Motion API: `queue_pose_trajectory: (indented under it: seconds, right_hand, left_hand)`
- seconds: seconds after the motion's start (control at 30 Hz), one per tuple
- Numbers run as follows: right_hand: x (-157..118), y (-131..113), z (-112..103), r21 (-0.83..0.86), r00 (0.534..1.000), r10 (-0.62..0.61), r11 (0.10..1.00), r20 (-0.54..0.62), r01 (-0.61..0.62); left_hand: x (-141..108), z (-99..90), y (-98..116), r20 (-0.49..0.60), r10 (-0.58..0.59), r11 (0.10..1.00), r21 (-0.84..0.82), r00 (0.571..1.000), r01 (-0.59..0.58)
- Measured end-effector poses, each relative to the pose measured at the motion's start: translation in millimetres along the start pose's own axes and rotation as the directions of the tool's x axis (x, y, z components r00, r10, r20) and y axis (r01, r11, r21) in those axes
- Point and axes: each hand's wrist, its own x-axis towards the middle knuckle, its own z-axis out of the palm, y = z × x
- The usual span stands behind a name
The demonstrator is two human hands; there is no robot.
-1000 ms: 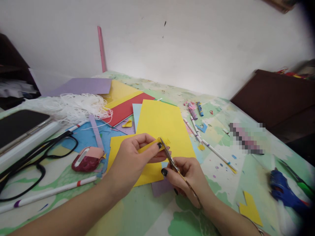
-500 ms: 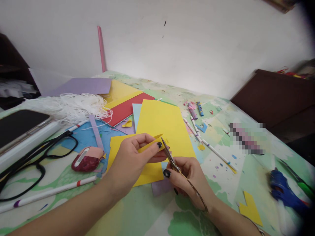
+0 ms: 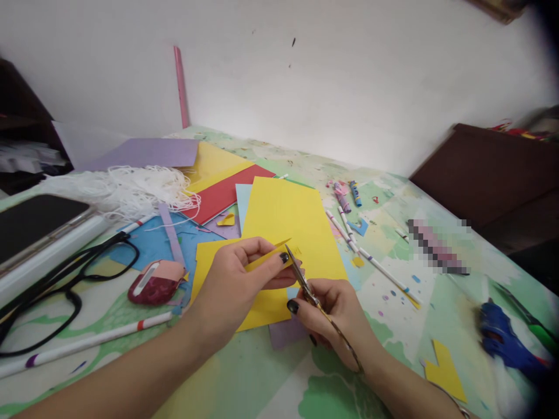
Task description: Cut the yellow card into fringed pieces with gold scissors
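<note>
Between thumb and fingers, my left hand (image 3: pixel 247 276) pinches a narrow folded piece of yellow paper (image 3: pixel 268 256), its pointed end sticking out past the fingertips. My right hand (image 3: pixel 336 317) is closed on a pair of scissors (image 3: pixel 309 291). Their blades look nearly closed, with the tips beside my left thumb and the end of the yellow piece. Beneath both hands lie yellow sheets (image 3: pixel 288 209) on the patterned tablecloth. Whether the blades touch the paper is too small to tell.
On the left are black glasses (image 3: pixel 70 291), a phone (image 3: pixel 39 224), an earphone case (image 3: pixel 155 282) and white yarn (image 3: pixel 126 189). Striped paper sticks (image 3: pixel 379 269), a blue glue gun (image 3: pixel 502 337) and yellow scraps (image 3: pixel 445 369) lie on the right.
The scissors' blades have closed slightly, and my right thumb has shifted a little to the left. My left hand has barely moved.
</note>
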Motion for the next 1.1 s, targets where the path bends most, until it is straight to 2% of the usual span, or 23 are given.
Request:
queue_pose_trajectory:
  seconds: [0.3,0.83,1.1]
  right_hand:
    - [1.8,4.9,-0.5,-0.025,0.999,0.026,0.999,-0.018,-0.027]
    - [1.5,6.5,-0.4,-0.025,0.999,-0.003,1.0,-0.033,0.002]
    - [-0.4,2.6,-2.1,0.073,0.999,-0.038,0.997,0.023,0.037]
  left_hand:
    - [-0.5,-0.9,-2.5,0.001,0.013,1.0,-0.004,1.0,-0.013]
    - [-2.5,-0.9,0.2,0.055,0.01,0.999,-0.042,0.998,-0.008]
    - [-1.1,-0.5,-2.0,0.037,0.007,0.999,-0.045,0.999,-0.005]
